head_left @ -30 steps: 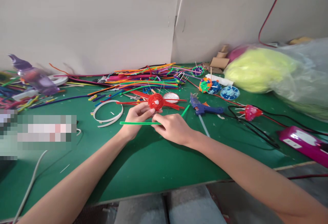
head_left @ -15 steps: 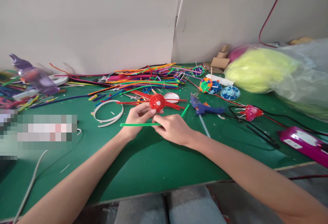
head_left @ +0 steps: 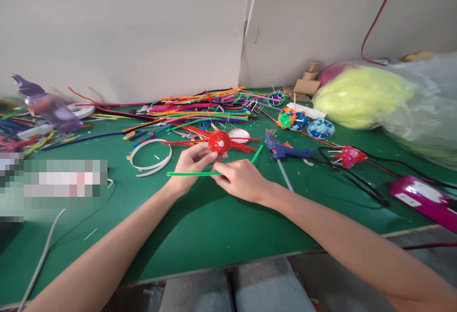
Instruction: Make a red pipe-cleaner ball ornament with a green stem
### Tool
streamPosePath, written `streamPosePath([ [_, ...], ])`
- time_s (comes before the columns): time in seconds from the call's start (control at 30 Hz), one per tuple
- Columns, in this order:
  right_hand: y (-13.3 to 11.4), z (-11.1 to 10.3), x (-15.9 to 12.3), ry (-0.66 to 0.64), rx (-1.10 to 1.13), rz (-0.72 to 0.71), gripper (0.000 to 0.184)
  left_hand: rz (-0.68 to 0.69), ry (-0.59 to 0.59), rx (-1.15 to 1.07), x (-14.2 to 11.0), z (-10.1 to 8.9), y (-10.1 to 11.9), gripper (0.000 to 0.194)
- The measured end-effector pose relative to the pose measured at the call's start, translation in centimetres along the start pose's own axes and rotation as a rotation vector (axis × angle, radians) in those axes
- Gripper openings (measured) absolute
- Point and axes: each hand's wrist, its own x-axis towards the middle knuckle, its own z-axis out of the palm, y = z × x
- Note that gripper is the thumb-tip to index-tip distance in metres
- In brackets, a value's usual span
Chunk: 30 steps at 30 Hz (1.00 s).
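My left hand (head_left: 193, 163) pinches a round, coiled red piece (head_left: 219, 143) with a white spot at its centre. Close beside it, my right hand (head_left: 243, 179) is closed on a green pipe cleaner (head_left: 194, 174); one end sticks out to the left across my left wrist, and the other shows beyond my right knuckles. The right fingertips lie just under the red piece, and I cannot tell whether they touch it. Behind the hands lie red pipe cleaners (head_left: 246, 147) and a small white dish (head_left: 238, 135).
A blue glue gun (head_left: 289, 151) with a clear stick lies to the right, near a magenta power strip (head_left: 421, 200) and black cable. Pipe cleaners (head_left: 207, 107) are heaped at the back. A white strip coil (head_left: 167, 157), a purple bottle (head_left: 53, 110) and a yellow-filled bag (head_left: 364, 95) also stand around.
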Motion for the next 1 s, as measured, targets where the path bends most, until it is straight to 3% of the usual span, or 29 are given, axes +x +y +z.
streamPosePath([
  [0.57, -0.05, 0.05, 0.12, -0.151, -0.037, -0.001, 0.015, 0.022, -0.023, -0.002, -0.06, 0.43, 0.12, 0.03],
  [1.0, -0.01, -0.01, 0.12, -0.151, -0.04, 0.003, 0.015, 0.032, -0.021, 0.01, -0.06, 0.37, -0.02, 0.028],
])
